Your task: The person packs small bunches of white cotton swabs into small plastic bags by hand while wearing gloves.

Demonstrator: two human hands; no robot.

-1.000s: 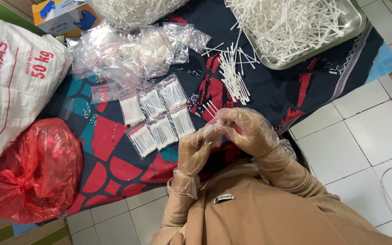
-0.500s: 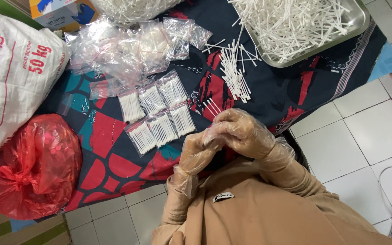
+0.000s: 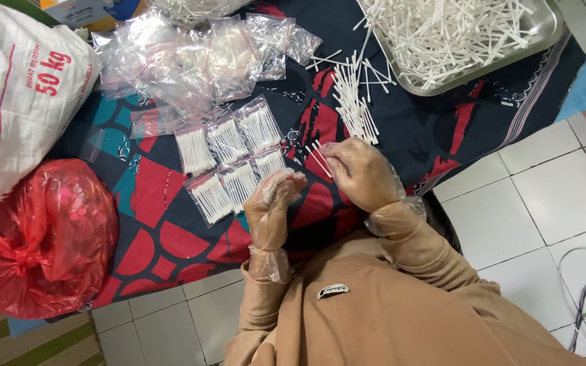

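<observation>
Two gloved hands meet at the centre of the frame over a patterned cloth [image 3: 144, 203] on the floor. The left hand [image 3: 272, 203] is curled shut around a small clear bag of cotton swabs [image 3: 274, 186]; the right hand [image 3: 361, 173] pinches a few loose swabs [image 3: 317, 157] by their stems. These sticks look light, thin and easily bent, so a grip at mid-stem seems safest; the bag film is likely slippery. Six filled bags [image 3: 228, 166] lie just left of the hands, a metal tray [image 3: 544, 30] at upper right.
</observation>
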